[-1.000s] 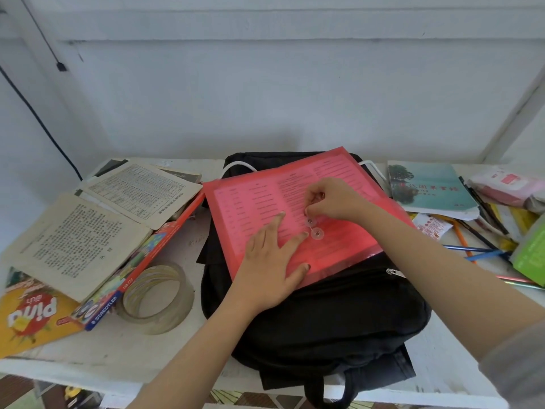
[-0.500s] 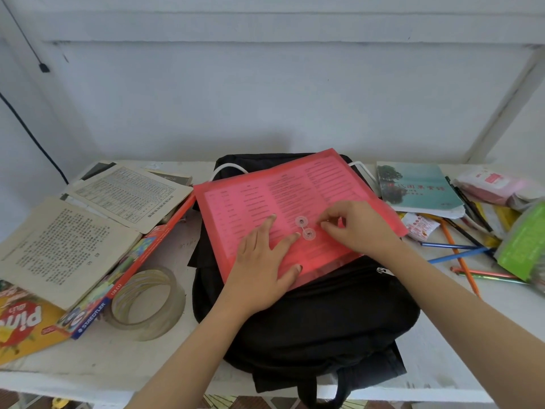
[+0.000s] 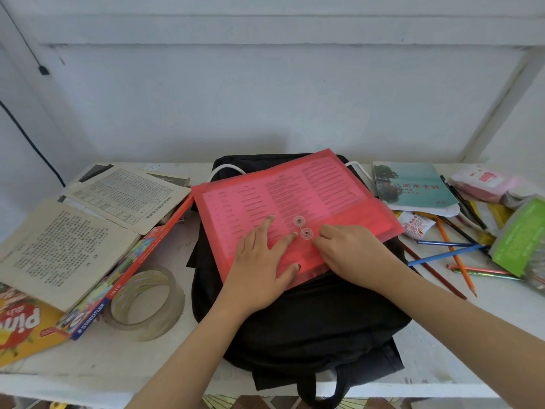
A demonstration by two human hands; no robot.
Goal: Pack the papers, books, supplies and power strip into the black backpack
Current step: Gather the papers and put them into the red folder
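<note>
On black backpack (image 3: 309,320), translucent red folder (image 3: 324,184), left hand (image 3: 259,270) flat, right hand (image 3: 354,255) pinching round clasp (image 3: 306,233)

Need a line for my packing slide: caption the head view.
Left hand presses a red folder flat on the black backpack while the right hand touches its button clasp.

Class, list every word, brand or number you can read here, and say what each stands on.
"STAEDTLER": blue end of the flat red-edged pencil box.
"138 C12": same box's red edge.
"Pind", roughly: yellow printed booklet.
Too small or blurred: print inside the translucent red plastic folder, open yellowed books, teal book cover, pink packet.
</note>
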